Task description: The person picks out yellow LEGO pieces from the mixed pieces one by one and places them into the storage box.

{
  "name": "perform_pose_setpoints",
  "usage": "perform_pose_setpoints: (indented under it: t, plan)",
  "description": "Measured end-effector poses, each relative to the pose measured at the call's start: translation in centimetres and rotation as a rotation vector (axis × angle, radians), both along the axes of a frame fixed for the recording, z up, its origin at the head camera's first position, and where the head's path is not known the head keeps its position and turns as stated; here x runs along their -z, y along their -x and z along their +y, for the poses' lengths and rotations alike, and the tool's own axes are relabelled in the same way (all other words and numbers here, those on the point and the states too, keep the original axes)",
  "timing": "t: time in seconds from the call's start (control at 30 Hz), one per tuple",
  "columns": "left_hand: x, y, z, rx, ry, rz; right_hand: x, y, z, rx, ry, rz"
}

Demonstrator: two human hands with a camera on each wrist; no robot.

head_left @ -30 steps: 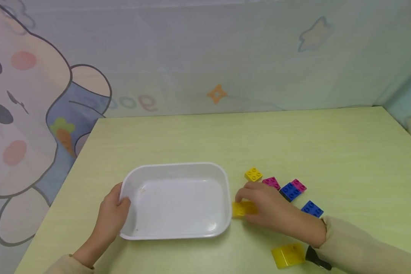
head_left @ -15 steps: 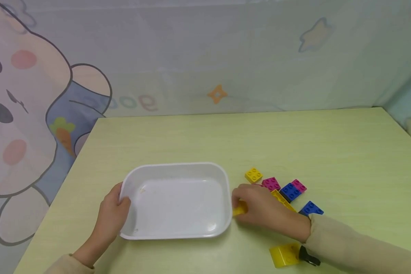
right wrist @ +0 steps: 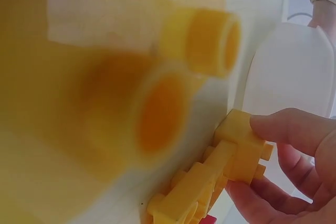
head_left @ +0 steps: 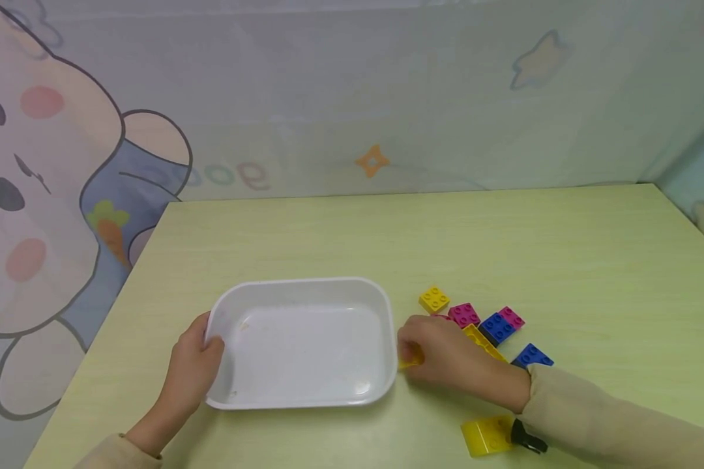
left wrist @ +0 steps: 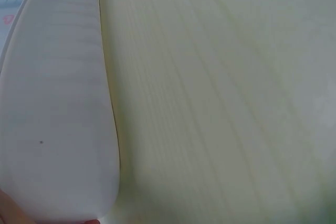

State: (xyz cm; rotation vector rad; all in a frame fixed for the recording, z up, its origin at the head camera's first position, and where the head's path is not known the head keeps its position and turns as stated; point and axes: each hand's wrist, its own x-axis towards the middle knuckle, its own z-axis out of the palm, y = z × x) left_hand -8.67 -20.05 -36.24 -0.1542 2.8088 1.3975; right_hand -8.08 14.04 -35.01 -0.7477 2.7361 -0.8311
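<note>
My left hand [head_left: 190, 365] grips the left rim of a white rectangular tray [head_left: 302, 398], with the thumb over the edge. In the left wrist view the tray's outer wall [left wrist: 58, 103] fills the left side. Just right of the tray, my right hand [head_left: 446, 350] pinches a small yellow toy brick [right wrist: 241, 142] between thumb and fingers. In the right wrist view a longer yellow brick [right wrist: 184, 198] touches or adjoins it; I cannot tell whether they are joined. Most of the held brick is hidden in the head view.
Behind the right hand lie a yellow brick [head_left: 434, 299], magenta bricks [head_left: 465, 315] and blue bricks [head_left: 497, 327]. Another blue piece [head_left: 532, 356] is by the sleeve. A curved yellow piece [head_left: 485, 436] with a black part [head_left: 528, 438] is near the front edge.
My right hand has shifted slightly left and closed further over the yellow brick, uncovering a long yellow piece behind the wrist. The curved yellow piece has moved slightly left. My left hand and the tray stay put.
</note>
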Motion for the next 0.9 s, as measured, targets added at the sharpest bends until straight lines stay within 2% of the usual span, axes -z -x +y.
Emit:
perform_pose_setpoints:
  t: [0.3, 0.7, 0.9]
  plan:
    - [0.1, 0.0, 0.0, 0.000, -0.004, 0.000, 0.0, -0.1, 0.2, -0.028, 0.010, 0.018]
    - [0.1, 0.1, 0.0, -0.003, 0.004, 0.010, -0.9, -0.4, 0.4, -0.024, -0.003, -0.002]
    - [0.1, 0.0, 0.0, 0.000, 0.001, 0.007, -1.4, -0.6, 0.6, -0.038, -0.003, 0.019]
